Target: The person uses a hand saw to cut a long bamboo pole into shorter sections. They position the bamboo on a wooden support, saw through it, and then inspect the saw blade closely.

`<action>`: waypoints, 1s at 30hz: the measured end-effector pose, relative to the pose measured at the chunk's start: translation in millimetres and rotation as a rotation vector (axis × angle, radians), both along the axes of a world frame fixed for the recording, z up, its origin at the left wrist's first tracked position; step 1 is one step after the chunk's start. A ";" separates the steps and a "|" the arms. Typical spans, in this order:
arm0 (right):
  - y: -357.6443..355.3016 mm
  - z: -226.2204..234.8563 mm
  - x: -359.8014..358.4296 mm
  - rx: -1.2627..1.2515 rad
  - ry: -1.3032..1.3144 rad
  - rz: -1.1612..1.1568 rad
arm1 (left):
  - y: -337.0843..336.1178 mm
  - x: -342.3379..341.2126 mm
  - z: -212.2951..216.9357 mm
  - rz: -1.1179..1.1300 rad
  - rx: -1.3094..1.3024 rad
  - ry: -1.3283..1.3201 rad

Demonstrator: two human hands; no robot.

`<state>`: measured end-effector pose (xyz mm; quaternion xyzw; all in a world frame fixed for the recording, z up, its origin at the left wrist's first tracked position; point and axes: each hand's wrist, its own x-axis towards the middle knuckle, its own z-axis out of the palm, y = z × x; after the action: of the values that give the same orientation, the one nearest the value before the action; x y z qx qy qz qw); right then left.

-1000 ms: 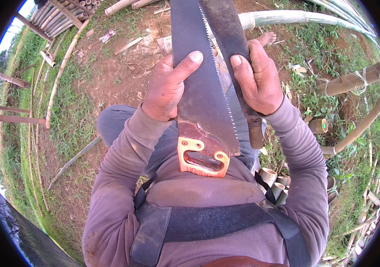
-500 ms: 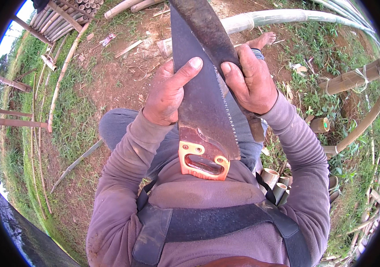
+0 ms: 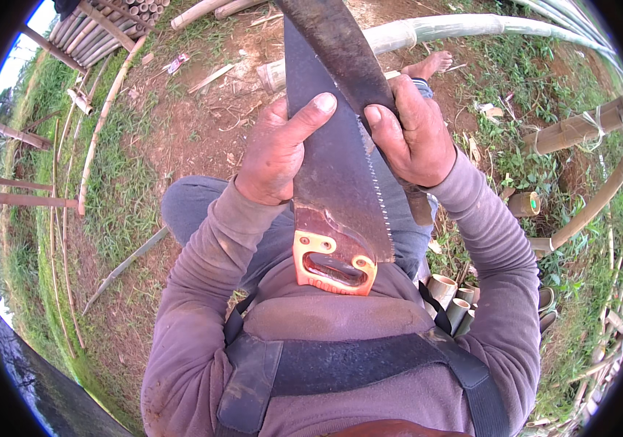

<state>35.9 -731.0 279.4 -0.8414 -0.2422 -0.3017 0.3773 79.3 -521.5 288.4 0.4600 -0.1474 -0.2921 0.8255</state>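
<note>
A hand saw (image 3: 330, 167) with a dark blade and an orange-and-cream handle lies along the middle, handle toward my body, teeth facing right. My left hand (image 3: 276, 149) is closed around the blade's left edge, thumb on top. My right hand (image 3: 417, 135) is closed on a machete (image 3: 341, 47) with a broad dark blade, gripping it low on the blade; its brownish handle end shows below my palm. The machete crosses over the saw, its edge against or just above the toothed side near my right thumb. Contact there cannot be made out for certain. The machete's tip runs out of view.
A bent bamboo pole (image 3: 464, 28) arches across the far side, beside a bare foot (image 3: 437, 64). Cut bamboo tubes (image 3: 443, 288) stand by my right side. Tied bamboo (image 3: 581, 125) lies at right; a pole frame (image 3: 104, 135) and stacked bamboo (image 3: 82, 36) are at left.
The machete has shifted slightly against the saw's toothed edge. The upper saw blade and my left hand have moved a little to the right. Both grips stay the same.
</note>
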 end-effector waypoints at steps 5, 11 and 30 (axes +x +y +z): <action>3.4 -0.2 -3.7 0.062 0.004 -0.018 | -2.7 -4.5 7.4 0.031 0.057 -0.079; 8.9 6.0 -9.5 0.154 0.072 -0.029 | -5.0 -7.6 12.0 0.078 0.094 -0.188; -6.9 2.8 2.5 0.095 0.051 -0.098 | -4.8 2.1 7.8 -0.019 0.033 -0.089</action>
<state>38.4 -737.9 282.2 -0.8407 -0.1767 -0.3095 0.4077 81.4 -526.3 296.2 0.4848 -0.1834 -0.2817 0.8075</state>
